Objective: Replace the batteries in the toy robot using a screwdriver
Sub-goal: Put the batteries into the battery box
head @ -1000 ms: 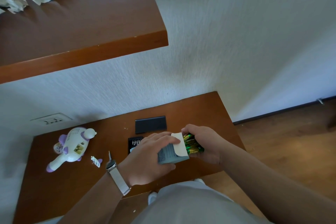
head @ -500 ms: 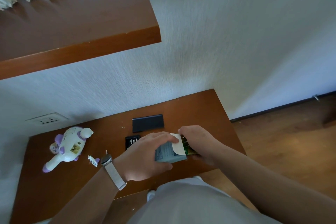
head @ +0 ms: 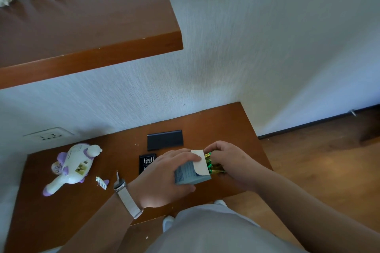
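Battery box (head: pixel 192 172) held over the table (head: pixel 226 125)
Fingers (head: pixel 214 148) of the right hand (head: pixel 232 162) pinch glossy green-gold batteries (head: pixel 213 166); the left hand (head: pixel 164 176) grips the cardboard battery box. The plastic toy robot (head: pixel 72 166) lies by the table's left edge, long axis diagonal, head toward the wall (head: pixel 226 47).

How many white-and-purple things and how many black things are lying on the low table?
White and purple: 2, the toy robot and its small cover.
Black: 2, the bit case and the flat lid.
Total: 4.
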### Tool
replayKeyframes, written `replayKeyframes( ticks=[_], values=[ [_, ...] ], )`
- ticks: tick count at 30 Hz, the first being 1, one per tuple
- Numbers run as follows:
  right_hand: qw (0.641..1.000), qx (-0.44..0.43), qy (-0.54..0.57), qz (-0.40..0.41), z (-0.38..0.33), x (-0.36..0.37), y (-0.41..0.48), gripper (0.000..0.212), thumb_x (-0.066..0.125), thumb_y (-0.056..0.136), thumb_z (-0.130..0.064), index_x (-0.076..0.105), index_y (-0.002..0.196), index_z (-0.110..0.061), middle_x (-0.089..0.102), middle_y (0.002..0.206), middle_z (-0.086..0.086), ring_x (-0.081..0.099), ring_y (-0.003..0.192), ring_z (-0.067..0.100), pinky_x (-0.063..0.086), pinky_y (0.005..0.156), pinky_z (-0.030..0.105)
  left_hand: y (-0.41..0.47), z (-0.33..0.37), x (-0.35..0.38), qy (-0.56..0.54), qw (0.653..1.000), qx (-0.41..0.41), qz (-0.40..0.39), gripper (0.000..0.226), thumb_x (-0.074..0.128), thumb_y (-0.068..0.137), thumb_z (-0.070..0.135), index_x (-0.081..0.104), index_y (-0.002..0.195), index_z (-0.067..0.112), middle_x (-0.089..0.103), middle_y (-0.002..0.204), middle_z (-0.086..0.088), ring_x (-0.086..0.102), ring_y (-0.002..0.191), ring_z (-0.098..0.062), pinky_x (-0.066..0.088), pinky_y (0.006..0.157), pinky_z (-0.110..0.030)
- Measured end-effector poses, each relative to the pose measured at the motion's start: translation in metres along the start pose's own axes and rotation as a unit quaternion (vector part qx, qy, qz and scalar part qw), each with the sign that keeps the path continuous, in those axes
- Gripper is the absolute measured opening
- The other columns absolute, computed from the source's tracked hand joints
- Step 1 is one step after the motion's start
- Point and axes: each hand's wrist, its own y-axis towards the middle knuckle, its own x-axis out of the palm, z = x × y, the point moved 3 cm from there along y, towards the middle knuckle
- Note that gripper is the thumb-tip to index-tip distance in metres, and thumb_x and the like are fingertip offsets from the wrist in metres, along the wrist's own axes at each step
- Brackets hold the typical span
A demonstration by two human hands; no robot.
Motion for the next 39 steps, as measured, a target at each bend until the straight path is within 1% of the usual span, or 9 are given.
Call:
replayKeyframes(
  ticks=[5,8,15,20,24,29,31,35,39],
  values=[
    [0.996,-0.059,0.04,-0.053,0.007,-0.01,-0.007,0.041,0.059,0.096,-0.016,0.055,0.132,-0.034,0.062,0.121,-0.008,0.063,0.111,0.02,0.058,0.09,0.036,0.002,-0.002,-0.001,0.007,1.0,0.004,0.008,0.063,0.072,0.079,0.048,0.031,0.121,0.07,0.018,0.12,0.058,0.025,0.123,0.024,0.04,0.096,-0.013],
    [0.995,-0.091,0.036,-0.032,0.009,-0.012,-0.01,0.048,0.064,0.095,-0.019,0.051,0.137,-0.038,0.061,0.126,-0.012,0.061,0.114,0.016,0.058,0.09,0.034,0.003,-0.001,-0.003,0.005,1.0,0.006,0.014,0.064,0.07,0.078,0.051,0.029,0.122,0.074,0.014,0.121,0.063,0.021,0.124,0.027,0.04,0.095,-0.013],
    [0.994,-0.098,0.05,0.021,0.008,-0.012,-0.013,0.037,0.062,0.096,-0.024,0.057,0.131,-0.036,0.063,0.124,-0.01,0.062,0.113,0.015,0.059,0.089,0.035,0.004,0.003,-0.004,-0.009,1.0,0.001,0.021,0.071,0.069,0.076,0.054,0.022,0.123,0.081,0.015,0.122,0.063,0.028,0.124,0.02,0.045,0.099,-0.018],
    [0.991,-0.119,-0.014,0.061,0.006,-0.007,-0.018,0.041,0.062,0.096,-0.025,0.053,0.134,-0.04,0.06,0.122,-0.017,0.061,0.105,0.008,0.059,0.08,0.023,0.004,0.003,-0.004,-0.001,1.0,0.001,0.025,0.075,0.068,0.075,0.054,0.017,0.122,0.083,0.01,0.121,0.066,0.021,0.126,0.023,0.044,0.101,-0.019],
    [0.988,-0.121,0.0,0.098,0.009,0.005,-0.021,0.044,0.059,0.098,-0.026,0.048,0.136,-0.044,0.058,0.121,-0.019,0.058,0.103,0.004,0.057,0.068,0.014,0.002,0.001,-0.002,0.003,0.999,0.002,0.04,0.078,0.07,0.076,0.052,0.016,0.123,0.082,0.01,0.123,0.066,0.015,0.125,0.028,0.04,0.104,-0.02],
    [0.989,-0.109,0.05,0.089,0.012,0.015,-0.02,0.045,0.054,0.1,-0.025,0.044,0.139,-0.046,0.054,0.117,-0.024,0.057,0.106,0.007,0.057,0.071,0.015,-0.001,0.001,0.002,0.015,0.998,0.003,0.069,0.076,0.07,0.076,0.051,0.018,0.124,0.08,0.021,0.126,0.056,0.021,0.126,0.025,0.04,0.108,-0.026],
    [0.988,-0.099,0.093,0.078,0.012,0.017,-0.019,0.042,0.051,0.102,-0.024,0.046,0.138,-0.045,0.055,0.118,-0.024,0.057,0.108,0.008,0.057,0.075,0.016,0.0,0.004,0.004,0.016,0.996,0.002,0.091,0.074,0.07,0.076,0.051,0.023,0.129,0.072,0.027,0.129,0.047,0.025,0.124,0.023,0.04,0.109,-0.029],
    [0.985,-0.101,0.128,0.048,0.009,0.025,-0.021,0.039,0.042,0.102,-0.045,0.041,0.141,-0.046,0.054,0.121,-0.024,0.054,0.114,0.006,0.054,0.088,0.02,0.003,0.007,0.007,0.012,0.989,-0.002,0.147,0.071,0.071,0.074,0.049,0.032,0.134,0.055,0.047,0.137,0.024,0.035,0.12,0.015,0.041,0.106,-0.033],
    [0.989,-0.123,0.08,-0.004,0.007,0.032,-0.025,0.067,0.027,0.08,-0.081,0.015,0.142,-0.06,0.04,0.11,-0.051,0.043,0.113,-0.015,0.043,0.079,0.003,0.003,0.011,0.009,0.014,0.98,-0.003,0.196,0.072,0.075,0.071,0.044,0.039,0.133,0.049,0.056,0.133,0.014,0.044,0.118,-0.003,0.045,0.099,-0.037]
  ],
)
